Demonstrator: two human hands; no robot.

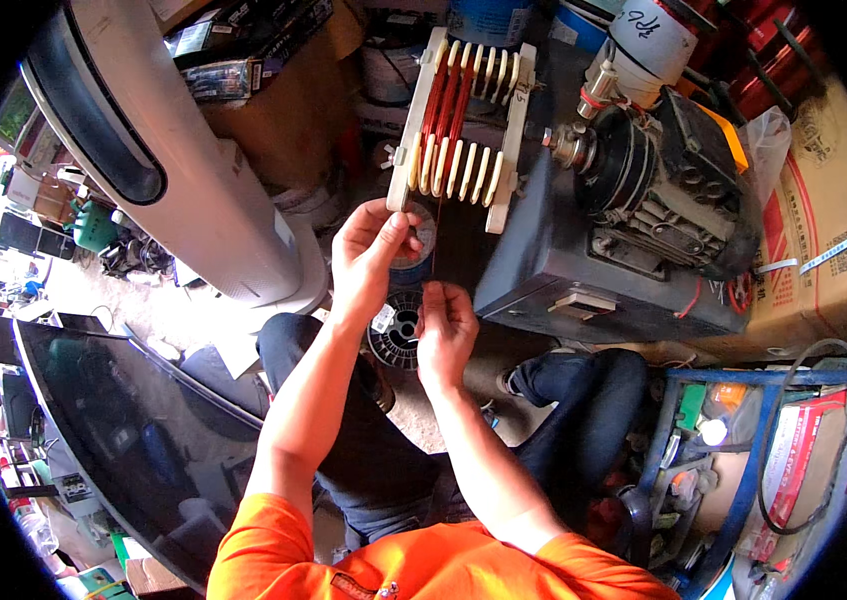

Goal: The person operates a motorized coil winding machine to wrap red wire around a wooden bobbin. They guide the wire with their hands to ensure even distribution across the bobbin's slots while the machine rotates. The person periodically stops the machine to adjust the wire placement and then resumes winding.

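Note:
A cream coil-winding former [508,130] with rows of curved pegs is mounted on a machine in front of me. Reddish copper wire [446,100] is wound over its left pegs. My left hand [375,250] is closed on the lower end of the former's left bar, thumb on top. Below and to the right, the fingers of my right hand [446,330] pinch a thin copper wire [435,245] that runs up to the former. Just left of that hand lies a black wire spool [391,350], partly hidden by it; another spool shows behind my left fingers.
A dark electric motor [663,190] sits on a grey machine housing [543,270] to the right. On the left stand a white tower-shaped appliance [193,180] and a dark glossy panel [133,440]. A blue-framed rack [768,440] holds small parts at lower right. Cardboard boxes [283,120] are stacked behind.

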